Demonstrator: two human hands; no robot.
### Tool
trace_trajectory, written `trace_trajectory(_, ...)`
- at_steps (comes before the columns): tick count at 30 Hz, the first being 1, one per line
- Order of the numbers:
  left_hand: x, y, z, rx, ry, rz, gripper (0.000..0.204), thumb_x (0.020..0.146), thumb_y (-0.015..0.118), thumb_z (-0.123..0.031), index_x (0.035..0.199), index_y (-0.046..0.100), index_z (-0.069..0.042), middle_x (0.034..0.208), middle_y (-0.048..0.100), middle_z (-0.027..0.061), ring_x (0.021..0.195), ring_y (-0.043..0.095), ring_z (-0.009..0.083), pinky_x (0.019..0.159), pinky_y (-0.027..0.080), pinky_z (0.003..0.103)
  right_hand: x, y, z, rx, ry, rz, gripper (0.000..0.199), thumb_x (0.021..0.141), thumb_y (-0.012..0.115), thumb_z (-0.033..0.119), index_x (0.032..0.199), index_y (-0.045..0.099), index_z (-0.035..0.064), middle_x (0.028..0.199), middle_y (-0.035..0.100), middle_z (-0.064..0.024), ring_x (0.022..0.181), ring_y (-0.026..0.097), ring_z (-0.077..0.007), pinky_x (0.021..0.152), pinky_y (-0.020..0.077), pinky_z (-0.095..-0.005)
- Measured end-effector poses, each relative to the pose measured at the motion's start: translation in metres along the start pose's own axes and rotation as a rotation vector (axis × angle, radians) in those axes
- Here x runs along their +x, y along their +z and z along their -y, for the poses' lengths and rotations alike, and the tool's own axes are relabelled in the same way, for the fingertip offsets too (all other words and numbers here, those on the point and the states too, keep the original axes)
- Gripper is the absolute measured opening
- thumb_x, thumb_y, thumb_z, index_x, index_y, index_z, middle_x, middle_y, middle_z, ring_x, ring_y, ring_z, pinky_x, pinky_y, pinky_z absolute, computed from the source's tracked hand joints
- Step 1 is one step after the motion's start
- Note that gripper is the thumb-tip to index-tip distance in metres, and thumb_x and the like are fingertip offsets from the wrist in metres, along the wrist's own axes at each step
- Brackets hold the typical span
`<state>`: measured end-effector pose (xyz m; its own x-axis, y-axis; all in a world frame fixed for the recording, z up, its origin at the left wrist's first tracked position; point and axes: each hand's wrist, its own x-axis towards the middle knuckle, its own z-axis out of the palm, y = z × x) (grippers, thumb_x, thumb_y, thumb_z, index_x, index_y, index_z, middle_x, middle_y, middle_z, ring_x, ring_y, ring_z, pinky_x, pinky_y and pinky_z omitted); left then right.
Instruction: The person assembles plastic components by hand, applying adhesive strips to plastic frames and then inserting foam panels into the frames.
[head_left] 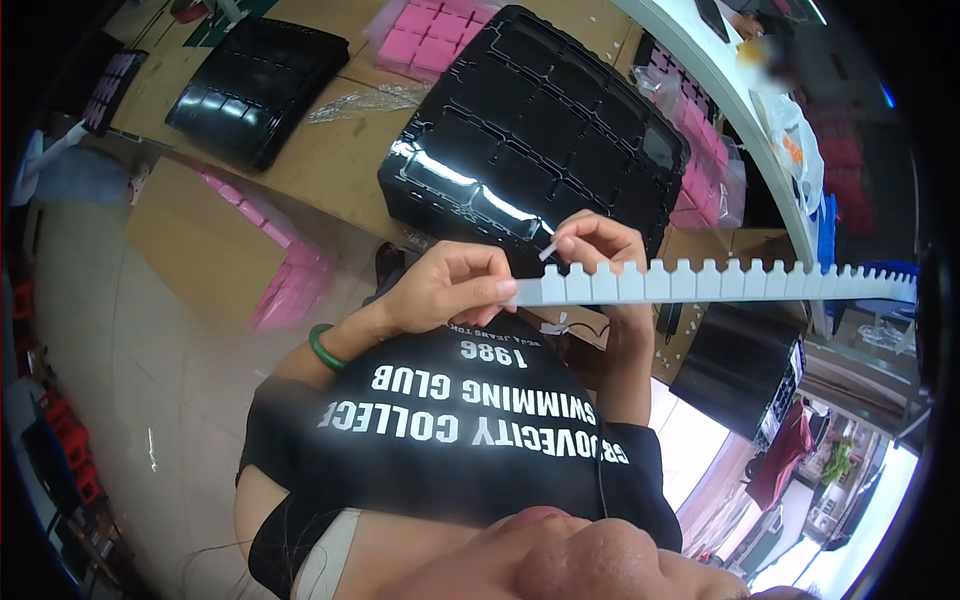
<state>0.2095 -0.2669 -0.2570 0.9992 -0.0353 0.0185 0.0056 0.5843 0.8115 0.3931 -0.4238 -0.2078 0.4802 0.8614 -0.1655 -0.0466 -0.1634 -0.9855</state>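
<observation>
My left hand [455,285] pinches the end of a long pale grey-blue strip [700,287]. A row of evenly spaced tabs lines the strip's upper edge, and it stretches away to the right. Between the thumb and fingertip of my right hand [603,243] is a small white piece [548,252], just above the strip near its held end. Part of my right hand and wrist is hidden behind the strip. Beyond both hands stands a large glossy black plastic tray [530,130] with rows of moulded square compartments.
Another black tray [255,90] lies on the brown table [365,140] at the left, beside crumpled clear film [370,102]. Pink blocks [425,35] sit at the back, with bagged pink ones [705,165] at right. A white shelf edge [745,110] curves along the right.
</observation>
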Motion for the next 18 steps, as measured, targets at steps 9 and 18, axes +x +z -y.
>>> trace_trajectory(9, -0.011, -0.02, -0.029, 0.184, 0.095, 0.237, 0.021, 0.097, 0.063, -0.02, 0.085, 0.064, -0.003, 0.067, 0.064, -0.0012, 0.06, 0.056, 0.0027, 0.055, 0.042, 0.02, 0.097, 0.08, -0.001, -0.723, -0.226, -0.069, 0.011, 0.082, 0.075, 0.01, 0.091, 0.075, 0.0037, 0.08, 0.068, -0.0023, 0.067, 0.059, -0.0082, 0.062, 0.0464, -0.0246)
trace_trajectory(18, -0.005, -0.052, -0.04, 0.163, 0.071, 0.321, 0.023, 0.098, 0.062, -0.023, 0.086, 0.066, -0.004, 0.068, 0.066, -0.0014, 0.064, 0.059, 0.0029, 0.058, 0.043, 0.02, 0.115, 0.087, 0.009, -0.98, -0.207, -0.082, 0.011, 0.076, 0.076, 0.011, 0.085, 0.074, 0.004, 0.075, 0.065, -0.005, 0.068, 0.057, -0.0156, 0.065, 0.0476, -0.0299)
